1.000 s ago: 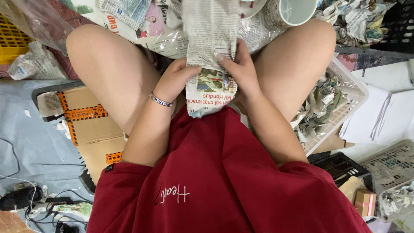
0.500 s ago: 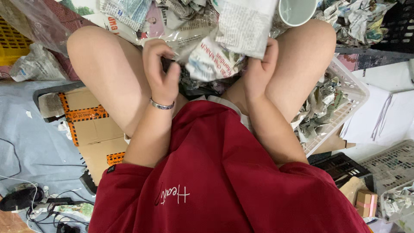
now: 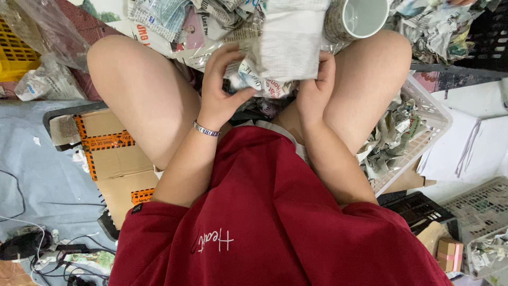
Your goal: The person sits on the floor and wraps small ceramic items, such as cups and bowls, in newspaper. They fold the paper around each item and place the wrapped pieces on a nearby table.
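**Both hands close on the newspaper bundle**

Two hands grip one newspaper-wrapped bundle held over the lap between the bare knees, near the top edge of the view; its lower end is crumpled into a twist of printed paper, its upper part a smoother pale sheet. The left hand has its fingers curled and pinched on the crumpled lower corner; half a second ago that hand was off the paper, raised and apart to the left, so it has come back onto the bundle. The right hand clasps the bundle's right edge, thumb up along the sheet, much as before; the bundle itself sits a little higher and more upright than it did a second ago, when it hung down against the red shirt. A bracelet circles the left wrist. Just beyond the bundle stands a white mug, paper wrapped round its outside; loose newspaper lies behind it. A white plastic basket of crumpled paper sits beside the right thigh; flattened cardboard lies under the left one.
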